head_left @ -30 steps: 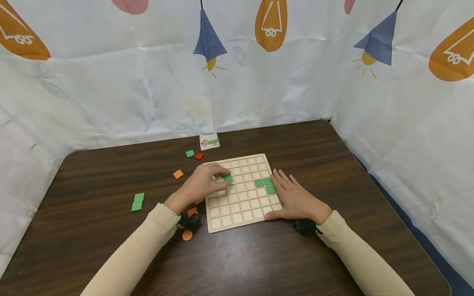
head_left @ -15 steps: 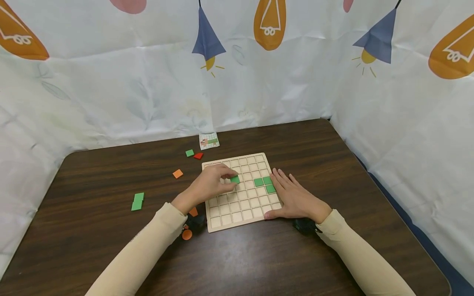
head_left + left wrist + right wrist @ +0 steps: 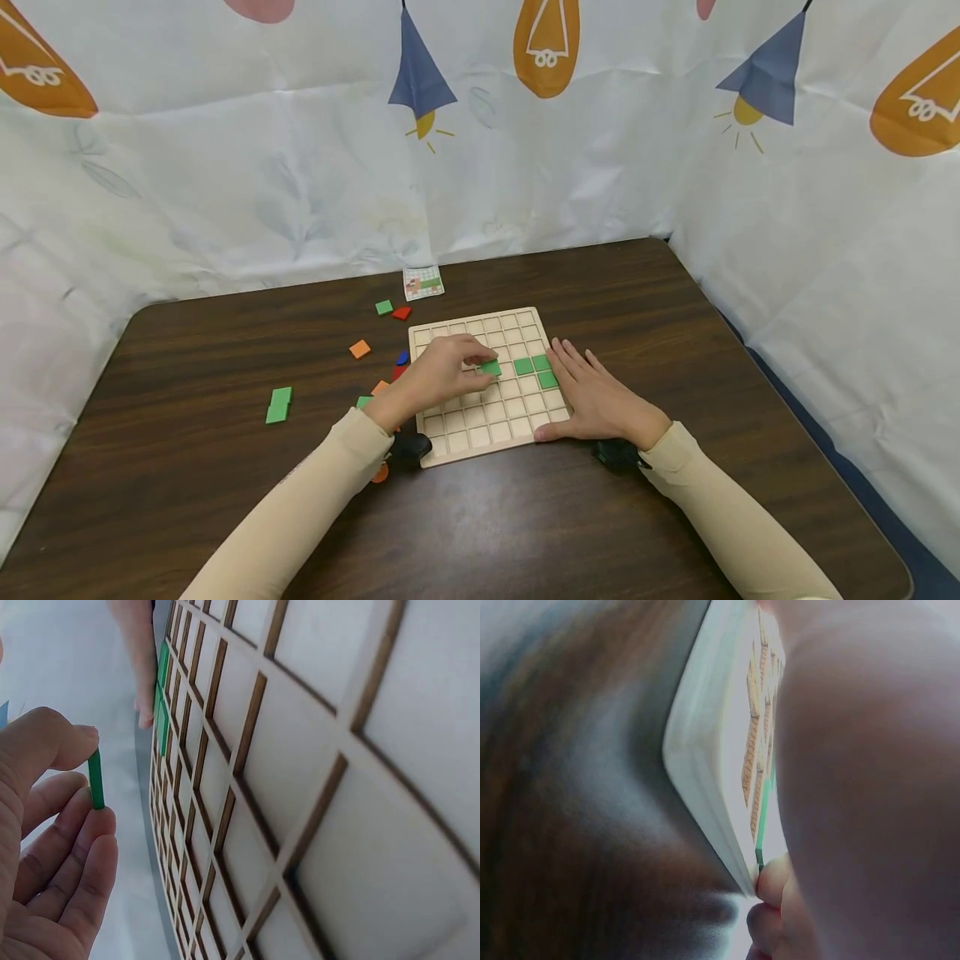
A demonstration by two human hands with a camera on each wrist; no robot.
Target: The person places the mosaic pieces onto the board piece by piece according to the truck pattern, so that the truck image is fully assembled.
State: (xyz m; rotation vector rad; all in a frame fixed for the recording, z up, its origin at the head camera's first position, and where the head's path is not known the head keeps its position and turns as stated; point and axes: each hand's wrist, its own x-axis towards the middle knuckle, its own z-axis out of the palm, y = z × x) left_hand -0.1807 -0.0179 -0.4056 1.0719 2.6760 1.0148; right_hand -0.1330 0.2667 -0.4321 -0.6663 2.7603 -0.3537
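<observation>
Underneath the board (image 3: 498, 412), dark table (image 3: 495, 533); behind, lamp-printed cloth (image 3: 480, 183).

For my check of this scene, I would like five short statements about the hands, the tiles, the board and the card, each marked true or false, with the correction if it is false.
1. The left hand pinches a green tile. True.
2. Three green tiles lie in squares of the board. True.
3. The right hand also pinches a tile. False: its fingers are straight, and it rests at the right edge of the board.
4. The small card lies on the board. False: the card lies on the table, beyond the board.
5. A red piece lies next to another green tile. True.
</observation>
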